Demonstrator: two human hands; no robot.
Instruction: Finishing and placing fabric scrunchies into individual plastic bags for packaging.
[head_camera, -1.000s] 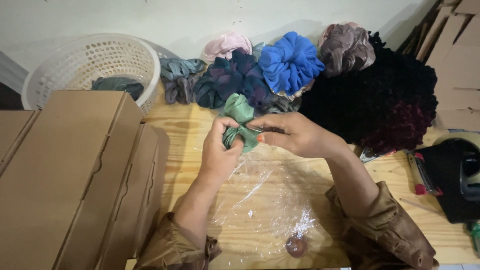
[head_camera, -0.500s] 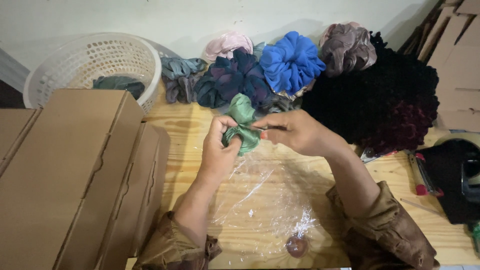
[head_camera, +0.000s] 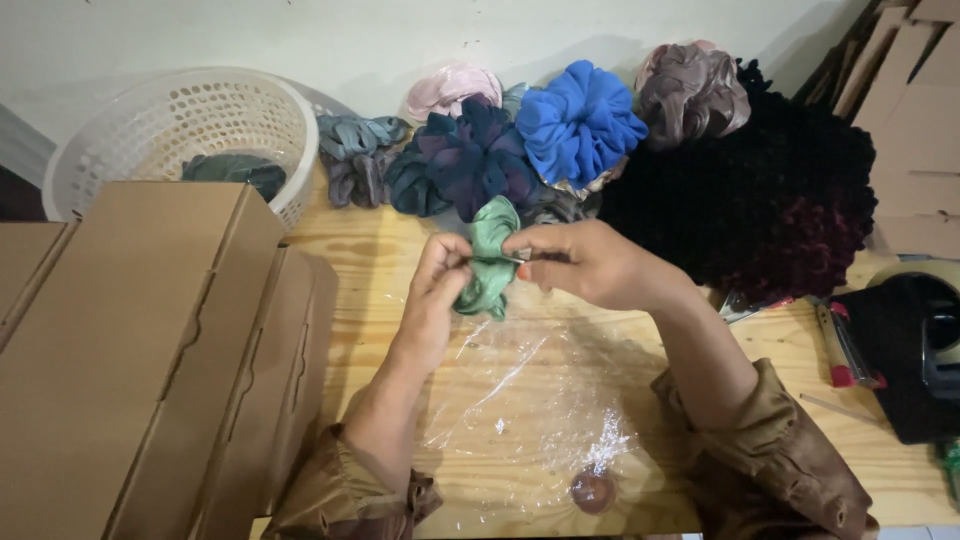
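Both my hands hold a green fabric scrunchie (head_camera: 490, 250) above the wooden table (head_camera: 370, 250). My left hand (head_camera: 432, 305) pinches its left side and my right hand (head_camera: 590, 265) pinches its right side, fingers closed on the cloth. A clear plastic bag (head_camera: 535, 395) lies flat on the table under my wrists. Behind the scrunchie is a pile of others: a dark navy one (head_camera: 470, 160), a bright blue one (head_camera: 580, 125), a pale pink one (head_camera: 450, 90), a brown one (head_camera: 690, 90) and grey ones (head_camera: 355, 155).
A white perforated basket (head_camera: 160, 125) with a dark scrunchie inside stands at the back left. Brown cardboard boxes (head_camera: 140, 350) fill the left side. A large black fuzzy heap (head_camera: 770, 200) lies at the right. A black tape dispenser (head_camera: 920, 350) and a red tool (head_camera: 840, 350) sit at the right edge.
My hands stay at the same spot with the green scrunchie. The fingers have shifted slightly on the cloth.
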